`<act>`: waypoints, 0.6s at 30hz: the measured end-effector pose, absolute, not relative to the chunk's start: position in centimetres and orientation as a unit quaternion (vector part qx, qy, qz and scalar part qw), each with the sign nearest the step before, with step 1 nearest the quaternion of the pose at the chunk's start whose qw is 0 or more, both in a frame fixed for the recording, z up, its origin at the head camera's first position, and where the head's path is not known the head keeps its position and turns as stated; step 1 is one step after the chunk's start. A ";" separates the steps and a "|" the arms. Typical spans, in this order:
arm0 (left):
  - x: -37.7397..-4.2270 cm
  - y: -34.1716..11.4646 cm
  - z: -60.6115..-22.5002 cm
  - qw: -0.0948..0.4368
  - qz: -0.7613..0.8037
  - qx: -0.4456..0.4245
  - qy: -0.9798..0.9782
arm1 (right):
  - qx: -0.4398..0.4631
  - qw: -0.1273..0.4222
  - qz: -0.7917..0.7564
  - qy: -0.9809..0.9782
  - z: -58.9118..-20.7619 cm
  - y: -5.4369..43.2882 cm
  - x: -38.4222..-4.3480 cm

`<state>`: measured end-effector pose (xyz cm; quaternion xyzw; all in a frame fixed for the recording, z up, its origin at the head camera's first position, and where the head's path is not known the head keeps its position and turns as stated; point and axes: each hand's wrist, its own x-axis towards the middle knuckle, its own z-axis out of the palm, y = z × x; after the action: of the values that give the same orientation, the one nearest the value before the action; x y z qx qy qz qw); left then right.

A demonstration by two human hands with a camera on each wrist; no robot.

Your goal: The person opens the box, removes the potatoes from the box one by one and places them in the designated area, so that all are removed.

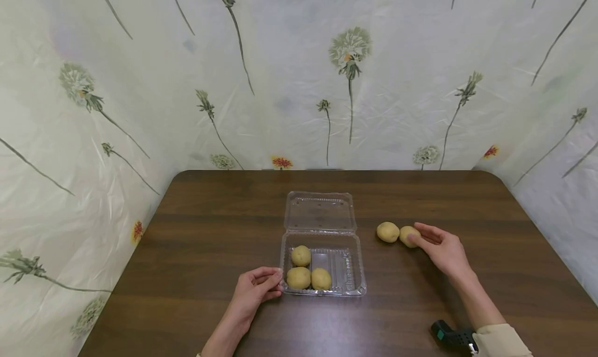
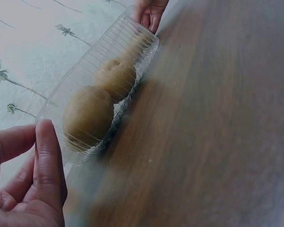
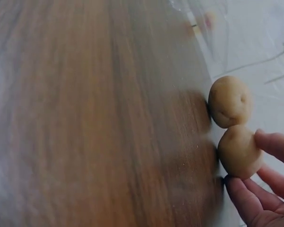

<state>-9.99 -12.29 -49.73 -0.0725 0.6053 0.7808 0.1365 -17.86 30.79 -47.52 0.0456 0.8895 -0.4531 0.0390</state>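
From over here I see the left hand (image 1: 254,292) pinching the front-left corner of the clear container (image 1: 337,269), the container lying lid-open on the brown table (image 1: 210,232) with three potatoes (image 1: 299,277) bunched in its left part, two in front, one behind. Further right I get a loose potato (image 1: 388,232) on the table, touching a second loose potato (image 1: 407,236), which the right hand (image 1: 445,252) grips with thumb and fingers, and a black device (image 1: 452,337) shows beside the beige sleeve (image 1: 501,340)
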 end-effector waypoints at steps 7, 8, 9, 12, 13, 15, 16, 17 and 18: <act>-10.0 -12.2 -49.6 0.135 0.781 -0.075 0.605 | 0.049 0.039 -0.453 0.889 -47.3 30.9 -17.9; -10.0 -12.2 -49.6 0.134 0.781 -0.075 0.605 | 0.050 0.038 -0.453 0.889 -47.3 30.9 -17.9; -10.0 -12.2 -49.6 0.134 0.781 -0.076 0.605 | 0.049 0.038 -0.453 0.889 -47.3 30.9 -17.8; -10.1 -12.2 -49.6 0.134 0.781 -0.076 0.606 | 0.048 0.035 -0.456 0.888 -47.4 31.0 -17.8; -10.1 -12.2 -49.6 0.134 0.781 -0.076 0.606 | 0.046 0.035 -0.457 0.888 -47.4 31.0 -17.8; -10.0 -12.2 -49.6 0.133 0.781 -0.076 0.605 | 0.043 0.034 -0.458 0.888 -47.4 31.1 -17.7; -10.0 -12.2 -49.6 0.134 0.782 -0.076 0.604 | 0.043 0.034 -0.458 0.887 -47.4 31.1 -17.7; -10.0 -12.2 -49.6 0.134 0.782 -0.076 0.604 | 0.041 0.035 -0.459 0.887 -47.4 31.1 -17.7; -10.0 -12.2 -49.6 0.134 0.782 -0.076 0.604 | 0.041 0.035 -0.460 0.886 -47.4 31.2 -17.6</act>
<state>-10.01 -12.22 -49.56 -0.0761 0.6036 0.7823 0.1335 -17.65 31.17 -47.41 0.0408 0.8864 -0.4597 0.0353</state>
